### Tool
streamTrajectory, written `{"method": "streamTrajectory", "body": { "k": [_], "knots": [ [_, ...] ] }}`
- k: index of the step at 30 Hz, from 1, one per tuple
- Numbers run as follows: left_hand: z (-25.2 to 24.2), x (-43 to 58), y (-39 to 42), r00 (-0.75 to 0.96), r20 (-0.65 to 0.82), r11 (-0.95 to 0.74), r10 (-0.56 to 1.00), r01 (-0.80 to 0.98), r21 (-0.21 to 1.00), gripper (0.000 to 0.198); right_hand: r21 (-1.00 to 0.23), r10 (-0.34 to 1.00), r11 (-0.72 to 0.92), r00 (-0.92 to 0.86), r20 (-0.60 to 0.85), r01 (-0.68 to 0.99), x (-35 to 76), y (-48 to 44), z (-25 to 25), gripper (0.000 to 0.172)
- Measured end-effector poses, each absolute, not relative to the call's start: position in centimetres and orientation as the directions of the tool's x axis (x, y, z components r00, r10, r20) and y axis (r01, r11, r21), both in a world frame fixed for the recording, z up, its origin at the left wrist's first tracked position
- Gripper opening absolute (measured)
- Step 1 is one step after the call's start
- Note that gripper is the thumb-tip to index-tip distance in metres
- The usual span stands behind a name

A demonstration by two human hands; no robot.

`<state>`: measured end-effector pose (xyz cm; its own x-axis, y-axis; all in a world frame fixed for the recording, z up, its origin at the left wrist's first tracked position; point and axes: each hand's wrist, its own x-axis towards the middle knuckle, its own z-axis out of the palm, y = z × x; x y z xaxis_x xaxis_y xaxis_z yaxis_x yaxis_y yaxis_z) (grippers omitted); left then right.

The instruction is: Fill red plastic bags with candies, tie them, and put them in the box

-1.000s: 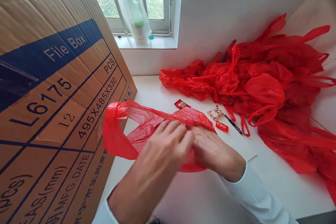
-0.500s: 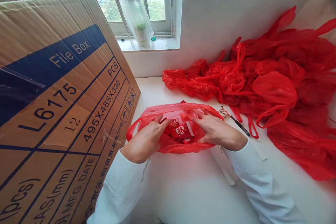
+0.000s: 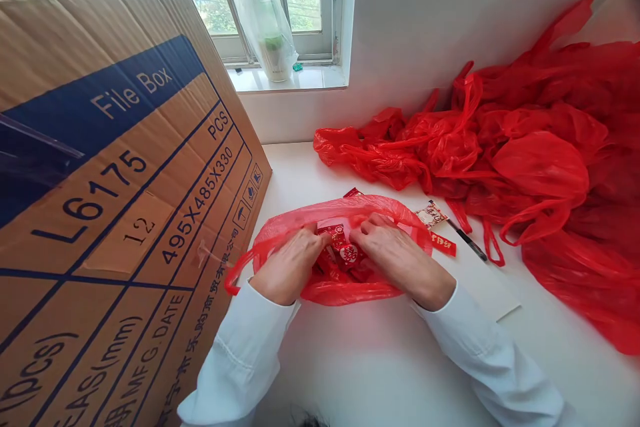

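Note:
An open red plastic bag (image 3: 345, 293) lies on the white table with several small red packets (image 3: 349, 255) inside, printed in white and gold. Both hands reach into its mouth. On the left side, my left hand (image 3: 290, 261) has curled fingers, its thumb against the edge of a red packet (image 3: 334, 235). My right hand (image 3: 393, 255) is closed too, its fingers bent down beside the packets. What those right fingertips pinch, if anything, is hidden. One bag handle (image 3: 234, 275) hangs out by my left wrist.
A tall cardboard box (image 3: 150, 213) stands close on the left. Many crumpled red plastic bags (image 3: 530, 153) are heaped at the right. Beyond my right hand lie a black pen (image 3: 467, 240), a patterned packet (image 3: 431, 215) and a red slip (image 3: 444, 245). A bagged bottle (image 3: 273, 47) stands on the windowsill.
Both hands, spread with fingers apart before, have curled their fingers in among the packets. The red slip by the pen has come into view. The camera view has shifted slightly.

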<state>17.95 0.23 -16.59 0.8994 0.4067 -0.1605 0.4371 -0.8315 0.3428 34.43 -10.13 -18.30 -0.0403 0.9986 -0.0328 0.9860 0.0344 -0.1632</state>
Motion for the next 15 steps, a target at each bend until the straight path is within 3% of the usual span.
{"method": "streamTrajectory", "body": {
  "k": [6, 8, 13, 15],
  "knots": [
    [-13.8, 16.1, -0.8, 0.820, -0.230, -0.720, 0.525, 0.572, 0.393, 0.026, -0.120, 0.995, 0.078, -0.070, 0.070, 0.990, 34.6, -11.9, -17.6, 0.018],
    [-13.0, 15.6, -1.2, 0.801, -0.266, -0.687, 0.537, 0.598, 0.413, 0.028, -0.100, 0.995, 0.027, -0.017, 0.097, 0.995, 34.8, -12.0, -17.4, 0.017],
    [-13.1, 14.7, -1.2, 0.753, -0.400, -0.633, 0.522, 0.657, 0.409, 0.026, -0.076, 0.992, -0.114, 0.118, 0.053, 0.991, 35.1, -11.5, -16.5, 0.018],
    [-13.6, 14.6, -1.1, 0.747, -0.389, -0.578, 0.540, 0.664, 0.473, 0.022, -0.095, 0.992, -0.113, 0.117, 0.036, 0.989, 35.2, -11.3, -16.3, 0.020]
  ]
}}
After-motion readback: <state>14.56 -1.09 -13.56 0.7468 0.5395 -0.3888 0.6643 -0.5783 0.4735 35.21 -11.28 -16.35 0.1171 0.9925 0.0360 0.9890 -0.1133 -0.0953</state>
